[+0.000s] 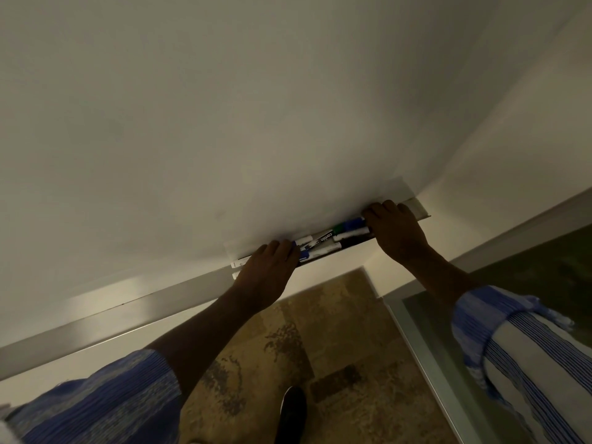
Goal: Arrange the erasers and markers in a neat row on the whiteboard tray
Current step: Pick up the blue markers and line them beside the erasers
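A short whiteboard tray (416,208) runs along the bottom edge of the whiteboard (224,123). Several markers (323,243) lie bunched in it, white barrels with blue, green and black caps, some overlapping. My left hand (266,270) rests on the tray's left end, fingers curled over the marker ends there. At the right end of the bunch, my right hand (397,232) presses its fingers against the blue and green caps (349,225). Both hands touch the markers; whether either grips one is hidden. No eraser is visible.
The whiteboard's grey frame (112,318) runs down to the left. Below are a tan patterned floor (304,331), a dark shoe (293,411), and a glass-topped table edge (426,341) at right. Striped blue sleeves cover both forearms.
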### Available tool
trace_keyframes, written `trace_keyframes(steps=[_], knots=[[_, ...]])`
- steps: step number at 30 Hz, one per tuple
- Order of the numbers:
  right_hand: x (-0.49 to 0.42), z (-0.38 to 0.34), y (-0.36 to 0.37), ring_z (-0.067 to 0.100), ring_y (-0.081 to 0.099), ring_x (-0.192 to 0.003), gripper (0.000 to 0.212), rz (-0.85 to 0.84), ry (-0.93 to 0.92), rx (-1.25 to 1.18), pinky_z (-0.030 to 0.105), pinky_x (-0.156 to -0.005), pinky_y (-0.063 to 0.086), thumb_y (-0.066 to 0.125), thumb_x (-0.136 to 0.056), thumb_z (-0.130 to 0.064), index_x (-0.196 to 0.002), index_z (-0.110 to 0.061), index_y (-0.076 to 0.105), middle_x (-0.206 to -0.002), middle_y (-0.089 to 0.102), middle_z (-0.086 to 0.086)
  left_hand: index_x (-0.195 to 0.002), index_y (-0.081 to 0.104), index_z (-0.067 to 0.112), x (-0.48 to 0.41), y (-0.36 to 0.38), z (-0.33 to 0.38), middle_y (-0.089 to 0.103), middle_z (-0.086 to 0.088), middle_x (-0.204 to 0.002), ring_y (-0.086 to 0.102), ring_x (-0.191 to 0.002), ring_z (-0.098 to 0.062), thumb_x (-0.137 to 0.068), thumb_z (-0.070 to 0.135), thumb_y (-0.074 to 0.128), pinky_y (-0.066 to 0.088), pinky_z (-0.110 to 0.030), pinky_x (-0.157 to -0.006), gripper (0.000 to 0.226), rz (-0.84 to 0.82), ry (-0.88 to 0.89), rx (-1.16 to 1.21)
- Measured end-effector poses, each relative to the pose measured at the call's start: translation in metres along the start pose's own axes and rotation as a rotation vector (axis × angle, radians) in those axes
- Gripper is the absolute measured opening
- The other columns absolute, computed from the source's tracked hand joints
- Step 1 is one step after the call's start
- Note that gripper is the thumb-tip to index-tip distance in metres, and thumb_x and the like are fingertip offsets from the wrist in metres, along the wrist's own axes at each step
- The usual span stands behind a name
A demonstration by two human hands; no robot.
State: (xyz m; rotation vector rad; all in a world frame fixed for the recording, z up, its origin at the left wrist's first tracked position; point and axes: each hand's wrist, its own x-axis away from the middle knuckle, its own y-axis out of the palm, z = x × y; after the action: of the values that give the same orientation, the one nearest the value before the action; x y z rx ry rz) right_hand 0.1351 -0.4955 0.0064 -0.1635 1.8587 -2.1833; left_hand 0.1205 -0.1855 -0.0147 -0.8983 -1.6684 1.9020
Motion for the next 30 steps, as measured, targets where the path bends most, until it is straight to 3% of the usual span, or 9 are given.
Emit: trace_keyframes(steps=[7,11,15,19,22,24,27,30], knots=[[0.005,-0.002,-0.006,0.032,0.064,-0.091,0.024,0.274,0.073,-0.132,0.042,-0.076,0.053,0.065,-0.088,-0.007,-0.112,-0.005,0.064,-0.106,0.068,0.014,-0.117,0.057,0.008,-0.002,0.002,0.002,0.058,-0.012,-0.102,0.055,-0.076,-0.024,-0.081,0.016,0.075,0.050,-0.035,-0.064,0.041,0.013,-0.013,0.037],[0.011,-0.026,-0.023,0.029,0.066,-0.095,0.020,0.427,0.224,-0.419,0.041,-0.083,0.056,0.063,-0.094,-0.012,-0.111,-0.002,0.063,-0.105,0.069,0.015,-0.116,0.060,0.008,-0.007,-0.011,0.004,0.059,-0.011,-0.096,0.057,-0.073,-0.025,-0.087,0.015,0.069,0.050,-0.036,-0.061,0.030,0.071,-0.078,0.123],[0.019,-0.063,-0.042,0.017,0.064,-0.097,0.025,0.402,0.394,-0.820,0.027,-0.083,0.055,0.060,-0.095,-0.017,-0.119,-0.007,0.058,-0.111,0.068,0.007,-0.114,0.062,0.004,-0.006,-0.033,0.005,0.060,-0.012,-0.097,0.058,-0.073,-0.027,-0.088,0.013,0.067,0.050,-0.035,-0.059,0.027,0.162,-0.175,0.278],[0.023,-0.109,-0.058,-0.006,0.065,-0.087,0.022,0.348,0.525,-1.093,0.004,-0.074,0.048,0.061,-0.095,-0.021,-0.116,-0.016,0.058,-0.097,0.068,-0.015,-0.111,0.060,0.004,0.010,-0.055,0.002,0.059,-0.012,-0.103,0.058,-0.078,-0.024,-0.085,0.007,0.069,0.045,-0.027,-0.060,0.028,0.223,-0.294,0.434],[0.020,-0.146,-0.062,0.002,0.067,-0.087,0.017,0.236,0.633,-1.228,0.016,-0.078,0.052,0.059,-0.096,-0.030,-0.112,-0.023,0.059,-0.093,0.070,-0.012,-0.111,0.054,0.009,0.030,-0.070,-0.001,0.057,-0.007,-0.106,0.056,-0.080,-0.019,-0.085,0.008,0.069,0.050,-0.030,-0.061,0.031,0.268,-0.407,0.521],[0.017,-0.172,-0.064,0.006,0.067,-0.087,0.019,0.198,0.617,-1.257,0.021,-0.079,0.053,0.057,-0.097,-0.029,-0.114,-0.020,0.060,-0.095,0.070,-0.007,-0.115,0.048,0.013,0.048,-0.079,-0.005,0.058,-0.003,-0.104,0.057,-0.079,-0.018,-0.085,0.009,0.070,0.054,-0.032,-0.062,0.037,0.297,-0.490,0.564],[0.015,-0.212,-0.071,-0.004,0.064,-0.077,0.020,0.220,0.470,-1.207,0.004,-0.069,0.047,0.059,-0.096,-0.021,-0.116,-0.015,0.059,-0.092,0.069,-0.011,-0.137,0.038,0.023,0.080,-0.093,-0.014,0.059,0.004,-0.103,0.060,-0.078,-0.012,-0.089,0.012,0.069,0.052,-0.018,-0.065,0.058,0.329,-0.602,0.658],[0.010,-0.250,-0.078,0.001,0.063,-0.088,0.029,0.246,0.314,-1.141,0.004,-0.073,0.047,0.063,-0.092,-0.012,-0.121,-0.009,0.059,-0.105,0.069,-0.002,-0.141,0.044,0.024,0.118,-0.109,-0.031,0.056,0.006,-0.105,0.061,-0.082,-0.009,-0.090,0.010,0.067,0.057,-0.023,-0.068,0.058,0.362,-0.630,0.665]])
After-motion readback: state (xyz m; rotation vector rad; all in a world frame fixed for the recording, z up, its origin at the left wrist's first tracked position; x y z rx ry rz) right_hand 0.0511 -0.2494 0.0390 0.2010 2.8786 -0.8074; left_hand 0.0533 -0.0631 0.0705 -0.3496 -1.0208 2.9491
